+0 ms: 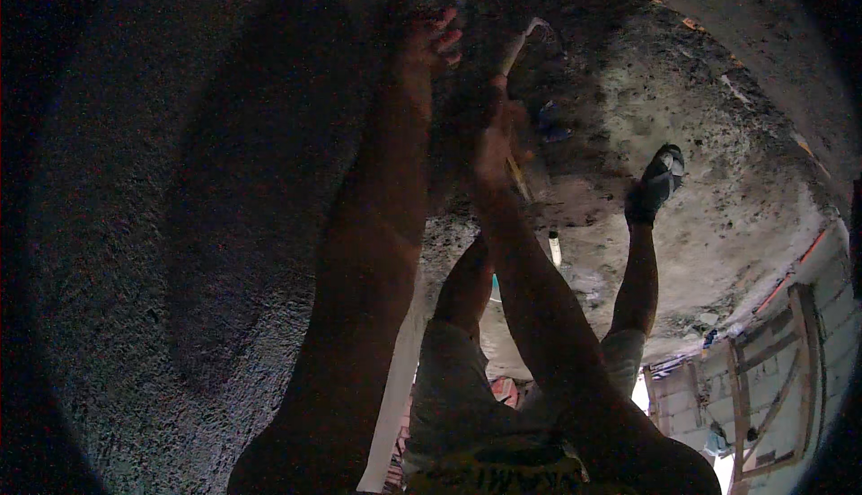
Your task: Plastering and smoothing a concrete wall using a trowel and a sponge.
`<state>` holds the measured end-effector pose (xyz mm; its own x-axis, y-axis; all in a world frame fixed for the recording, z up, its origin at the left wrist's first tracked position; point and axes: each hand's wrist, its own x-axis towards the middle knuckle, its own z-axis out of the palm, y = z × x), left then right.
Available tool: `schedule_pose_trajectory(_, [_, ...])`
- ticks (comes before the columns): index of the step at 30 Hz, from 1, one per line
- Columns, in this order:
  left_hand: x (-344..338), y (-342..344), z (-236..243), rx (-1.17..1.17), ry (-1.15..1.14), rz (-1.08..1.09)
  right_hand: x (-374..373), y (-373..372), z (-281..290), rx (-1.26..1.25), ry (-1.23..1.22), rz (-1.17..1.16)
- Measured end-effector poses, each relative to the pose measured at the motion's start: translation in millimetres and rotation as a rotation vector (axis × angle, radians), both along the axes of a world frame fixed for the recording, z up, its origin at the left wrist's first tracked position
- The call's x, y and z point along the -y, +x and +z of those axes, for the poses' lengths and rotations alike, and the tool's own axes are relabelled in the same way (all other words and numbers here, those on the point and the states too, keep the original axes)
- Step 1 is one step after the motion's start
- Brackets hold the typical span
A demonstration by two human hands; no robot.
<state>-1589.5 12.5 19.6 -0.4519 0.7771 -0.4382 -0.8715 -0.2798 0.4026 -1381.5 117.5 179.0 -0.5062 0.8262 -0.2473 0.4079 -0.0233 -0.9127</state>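
Note:
My left hand [438, 41] is raised close to the dark, rough wall [260, 136], its fingers curled. Shadow hides its palm and whatever may be in it. To the right of it, my right hand [496, 140] is wrapped round the handle of a long-handled tool [514, 53]. A pale, curved head tops this tool, and a yellowish lower end of the handle shows below my fist. The kind of tool is too dim and smeared to tell. Both forearms reach up from the lower edge.
Under me lies a stained, uneven floor [718, 216] with scattered debris. My right foot in a dark shoe [664, 172] rests there. A small pale cylinder [555, 249] is between my legs, and a dark blue item [554, 124] lies farther off. Timber framing [804, 342] stands against a block wall at right.

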Motion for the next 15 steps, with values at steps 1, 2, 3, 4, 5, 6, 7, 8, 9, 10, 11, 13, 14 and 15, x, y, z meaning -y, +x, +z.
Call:
schedule_pose_trajectory(1, [-5.9,4.7,-5.8,0.019,-0.222,-0.023,-15.6,13.5,-0.8,-0.018,0.054,-0.073])
schedule_pose_trajectory(2, [-11.9,6.7,-6.4,0.033,-0.447,-0.05,-28.7,21.6,1.1,-0.031,0.094,-0.124])
schedule_pose_trajectory(3, [-12.5,8.6,-2.4,0.033,-0.449,-0.05,-35.2,25.4,5.1,-0.038,0.127,-0.154])
schedule_pose_trajectory(4, [-18.0,17.6,2.2,-0.003,-0.471,-0.013,-38.9,25.7,7.5,-0.035,0.169,-0.156])
schedule_pose_trajectory(5, [-22.4,23.4,10.0,-0.043,-0.499,0.022,-32.6,20.5,7.5,-0.017,0.204,-0.133])
schedule_pose_trajectory(6, [-26.4,24.3,18.4,-0.042,-0.497,0.021,-20.9,12.2,8.1,0.003,0.23,-0.095])
schedule_pose_trajectory(7, [-33.2,24.5,28.9,0.014,-0.519,0.035,-8.5,3.9,6.4,0.023,0.25,-0.046])
schedule_pose_trajectory(8, [-36.5,21.8,38.0,0.063,-0.546,0.048,4.7,-8.9,8.9,0.046,0.268,-0.003])
schedule_pose_trajectory(9, [-39.6,21.9,46.4,0.061,-0.547,0.047,13.9,-17.2,11.6,0.067,0.303,0.013])
schedule_pose_trajectory(10, [-39.8,21.6,56.0,0.03,-0.508,0.041,20.3,-22.9,15.7,0.081,0.347,0.003])
schedule_pose_trajectory(11, [-41.0,24.3,62.3,0.001,-0.465,0.035,29.2,-25.2,16.5,0.101,0.384,-0.012])
schedule_pose_trajectory(13, [-53.2,42.5,70.3,-0.033,-0.488,0.031,33.8,-19.7,-1.8,0.125,0.321,0.019])
schedule_pose_trajectory(14, [-64.2,52.6,68.1,-0.069,-0.503,0.03,33.4,-11.0,-16.0,0.153,0.261,0.056])
schedule_pose_trajectory(15, [-26.4,6.5,56.3,-0.103,-0.468,0.045,55.3,-47.9,3.3,0.106,0.101,0.077])
